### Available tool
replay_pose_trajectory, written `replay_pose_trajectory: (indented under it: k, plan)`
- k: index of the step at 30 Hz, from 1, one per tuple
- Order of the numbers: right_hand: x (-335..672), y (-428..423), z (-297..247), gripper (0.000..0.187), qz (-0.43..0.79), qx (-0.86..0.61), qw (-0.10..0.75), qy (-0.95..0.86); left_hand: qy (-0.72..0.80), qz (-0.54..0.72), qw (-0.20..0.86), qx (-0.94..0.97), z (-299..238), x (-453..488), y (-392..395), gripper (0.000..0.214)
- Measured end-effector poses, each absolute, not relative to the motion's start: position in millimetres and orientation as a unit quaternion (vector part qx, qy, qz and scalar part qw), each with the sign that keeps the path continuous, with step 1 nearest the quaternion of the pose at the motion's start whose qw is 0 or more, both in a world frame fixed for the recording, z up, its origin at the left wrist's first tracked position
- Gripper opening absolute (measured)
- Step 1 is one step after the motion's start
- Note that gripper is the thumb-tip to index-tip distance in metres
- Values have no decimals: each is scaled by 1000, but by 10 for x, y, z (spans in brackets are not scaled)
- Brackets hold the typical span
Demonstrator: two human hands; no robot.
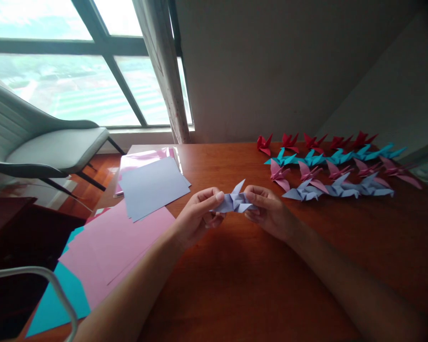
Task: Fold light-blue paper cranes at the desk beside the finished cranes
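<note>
In the head view, the person's left hand (199, 210) and right hand (272, 209) pinch a folded lavender paper (237, 202), table (228, 294) beneath it. Left of that paper lie lavender sheets (157, 187), pink sheets (100, 251) and turquoise sheets (71, 292), partly behind a curved tube (58, 288); rightward, four rows of paper birds (337, 157).

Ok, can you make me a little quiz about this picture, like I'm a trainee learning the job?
1. True or false: the left hand and the right hand both hold the folded lavender paper.

2. Which colour are the paper birds in the row closest to the person?
A) red
B) turquoise
C) lavender

3. Fill in the missing word: the lavender sheets partly cover the ____ sheets.

Key:
1. True.
2. C, lavender.
3. Pink: the pink sheets poke out from under them.
</note>
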State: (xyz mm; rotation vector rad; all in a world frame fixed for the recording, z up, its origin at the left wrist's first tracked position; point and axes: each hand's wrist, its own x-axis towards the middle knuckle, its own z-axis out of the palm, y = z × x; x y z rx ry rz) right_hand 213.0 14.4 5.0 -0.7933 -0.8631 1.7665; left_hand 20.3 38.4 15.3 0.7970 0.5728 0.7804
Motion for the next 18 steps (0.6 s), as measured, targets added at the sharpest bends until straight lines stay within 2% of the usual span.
replay_pose_trajectory:
  k: [5, 11, 18]
  plan:
    - [2148, 144, 36, 29, 719, -349, 478, -364, 269, 372, 805, 377, 166, 204, 395, 36]
    - [2164, 164, 18, 29, 673, -383, 494, -396, 333, 328, 745, 476, 129, 188, 421, 32]
    - [2158, 164, 3, 22, 663, -379, 482, -431, 316, 323, 735, 505, 134, 178, 421, 33]
